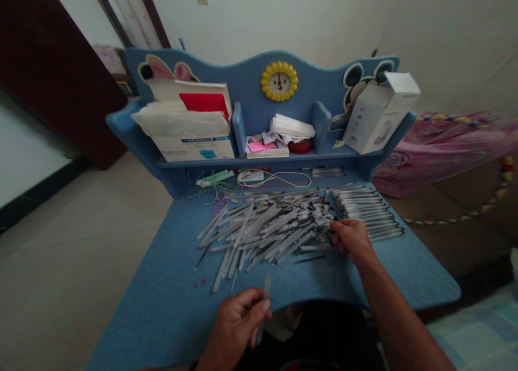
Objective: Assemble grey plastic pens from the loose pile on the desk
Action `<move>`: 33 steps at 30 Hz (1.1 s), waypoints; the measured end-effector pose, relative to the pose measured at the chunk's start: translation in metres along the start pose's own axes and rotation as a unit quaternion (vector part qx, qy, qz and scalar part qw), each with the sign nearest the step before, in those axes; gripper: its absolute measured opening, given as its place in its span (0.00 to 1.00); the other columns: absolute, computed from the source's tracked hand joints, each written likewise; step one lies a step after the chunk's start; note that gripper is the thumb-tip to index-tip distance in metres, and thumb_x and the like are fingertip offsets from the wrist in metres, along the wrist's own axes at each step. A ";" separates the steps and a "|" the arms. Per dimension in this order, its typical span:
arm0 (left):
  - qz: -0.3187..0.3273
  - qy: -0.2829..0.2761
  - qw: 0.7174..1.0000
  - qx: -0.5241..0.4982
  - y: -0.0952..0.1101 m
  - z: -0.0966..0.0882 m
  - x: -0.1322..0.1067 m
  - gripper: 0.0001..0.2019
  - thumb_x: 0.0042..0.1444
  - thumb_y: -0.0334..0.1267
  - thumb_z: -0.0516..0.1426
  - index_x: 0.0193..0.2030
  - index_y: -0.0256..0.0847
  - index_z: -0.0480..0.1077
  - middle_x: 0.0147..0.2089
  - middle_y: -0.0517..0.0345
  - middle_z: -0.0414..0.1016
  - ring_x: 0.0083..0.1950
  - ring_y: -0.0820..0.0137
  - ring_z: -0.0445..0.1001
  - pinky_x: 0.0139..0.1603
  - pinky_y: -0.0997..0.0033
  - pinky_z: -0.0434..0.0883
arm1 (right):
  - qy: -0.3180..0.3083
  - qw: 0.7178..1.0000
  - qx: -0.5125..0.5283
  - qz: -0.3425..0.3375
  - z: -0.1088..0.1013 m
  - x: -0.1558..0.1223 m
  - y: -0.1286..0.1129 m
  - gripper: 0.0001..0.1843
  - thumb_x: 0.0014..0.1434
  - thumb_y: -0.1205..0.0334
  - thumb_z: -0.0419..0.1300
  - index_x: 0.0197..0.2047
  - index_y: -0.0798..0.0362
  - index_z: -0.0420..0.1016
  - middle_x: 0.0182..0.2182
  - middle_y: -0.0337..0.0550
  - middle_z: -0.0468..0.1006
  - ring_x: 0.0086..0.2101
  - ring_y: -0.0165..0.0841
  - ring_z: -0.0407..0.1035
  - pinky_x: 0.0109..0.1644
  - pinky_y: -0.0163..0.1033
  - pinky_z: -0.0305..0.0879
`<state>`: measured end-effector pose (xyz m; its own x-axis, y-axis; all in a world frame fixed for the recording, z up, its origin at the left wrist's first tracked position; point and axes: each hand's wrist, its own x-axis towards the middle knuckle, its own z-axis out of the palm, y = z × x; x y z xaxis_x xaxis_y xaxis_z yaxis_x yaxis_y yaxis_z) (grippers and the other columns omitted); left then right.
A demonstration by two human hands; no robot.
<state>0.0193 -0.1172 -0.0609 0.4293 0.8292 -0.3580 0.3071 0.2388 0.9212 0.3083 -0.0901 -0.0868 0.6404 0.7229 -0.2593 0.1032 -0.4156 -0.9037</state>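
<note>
Near the front edge of the blue desk point(162, 290), my left hand point(238, 322) pinches a translucent pen barrel point(267, 286) between thumb and fingers, its upper end pointing away from me. My right hand point(351, 238) reaches to the right side of a loose pile of pen parts point(263, 230). Its fingers are closed at small white and dark pieces there; what they grip, if anything, is too small to make out. Right of that hand, several pens point(368, 211) lie side by side in a neat row. A thin dark refill point(309, 260) rests in front of the pile.
Behind the pile run a looped white cable point(279, 179) and a green-white item point(216, 177). The desk's shelf holds a mask box point(198, 147), papers point(267, 149) and a white carton point(380, 114). A yellow flower clock point(279, 81) is on the backboard. Pink cloth point(445, 149) hangs at right.
</note>
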 end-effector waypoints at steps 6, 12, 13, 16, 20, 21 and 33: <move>-0.005 -0.030 0.999 0.011 -0.003 0.008 0.005 0.17 0.50 0.50 0.54 0.25 0.36 0.68 0.17 0.65 0.60 0.15 0.79 0.56 0.18 0.78 0.55 | -0.018 0.987 0.158 0.002 -0.005 -0.008 0.003 0.13 0.45 0.54 0.61 0.24 0.56 0.67 0.13 0.37 0.72 0.07 0.24 0.57 0.08 0.27 0.44; 0.003 -0.047 0.998 0.029 0.010 0.020 0.004 0.13 0.52 0.45 0.53 0.25 0.36 0.67 0.17 0.66 0.60 0.15 0.79 0.56 0.18 0.79 0.55 | -0.019 0.962 0.272 -0.023 -0.009 -0.015 0.005 0.15 0.42 0.54 0.65 0.28 0.55 0.67 0.17 0.39 0.76 0.09 0.26 0.63 0.08 0.26 0.47; 0.001 -0.055 0.998 0.031 0.012 0.025 0.005 0.13 0.52 0.44 0.53 0.25 0.36 0.67 0.17 0.66 0.59 0.15 0.79 0.56 0.17 0.79 0.55 | -0.015 0.957 0.289 -0.031 -0.011 -0.016 0.006 0.15 0.42 0.55 0.65 0.29 0.55 0.66 0.18 0.39 0.76 0.10 0.26 0.63 0.08 0.26 0.48; -0.005 -0.113 0.993 0.041 0.014 0.047 0.012 0.12 0.51 0.43 0.53 0.27 0.36 0.69 0.17 0.66 0.59 0.15 0.79 0.57 0.16 0.79 0.54 | -0.002 0.939 0.340 -0.052 -0.018 -0.018 0.009 0.15 0.43 0.55 0.64 0.29 0.54 0.65 0.18 0.38 0.76 0.11 0.27 0.64 0.10 0.27 0.53; 0.013 -0.174 0.983 0.057 0.006 0.077 0.026 0.12 0.52 0.43 0.53 0.32 0.35 0.71 0.17 0.66 0.59 0.15 0.77 0.61 0.16 0.79 0.54 | 0.020 0.920 0.386 -0.067 -0.034 -0.019 0.017 0.13 0.44 0.56 0.63 0.29 0.53 0.65 0.18 0.36 0.76 0.13 0.28 0.65 0.14 0.30 0.59; 0.018 -0.173 0.983 0.059 0.004 0.081 0.029 0.13 0.52 0.44 0.53 0.32 0.35 0.71 0.16 0.66 0.59 0.15 0.77 0.61 0.16 0.79 0.54 | 0.027 0.916 0.393 -0.068 -0.039 -0.019 0.020 0.12 0.44 0.57 0.63 0.29 0.53 0.66 0.18 0.36 0.76 0.13 0.28 0.66 0.14 0.31 0.59; 0.006 -0.138 0.990 0.026 0.020 0.085 0.040 0.19 0.51 0.45 0.54 0.44 0.32 0.72 0.11 0.68 0.61 0.14 0.77 0.60 0.20 0.78 0.59 | 0.074 0.910 0.403 -0.065 -0.081 -0.030 0.047 0.11 0.44 0.59 0.64 0.28 0.54 0.68 0.17 0.38 0.76 0.13 0.28 0.66 0.14 0.31 0.60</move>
<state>0.1148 -0.1221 -0.0700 0.6471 0.6602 -0.3814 0.3407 0.1971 0.9193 0.3559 -0.1758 -0.0943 0.7640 0.6304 -0.1376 -0.3687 0.2514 -0.8949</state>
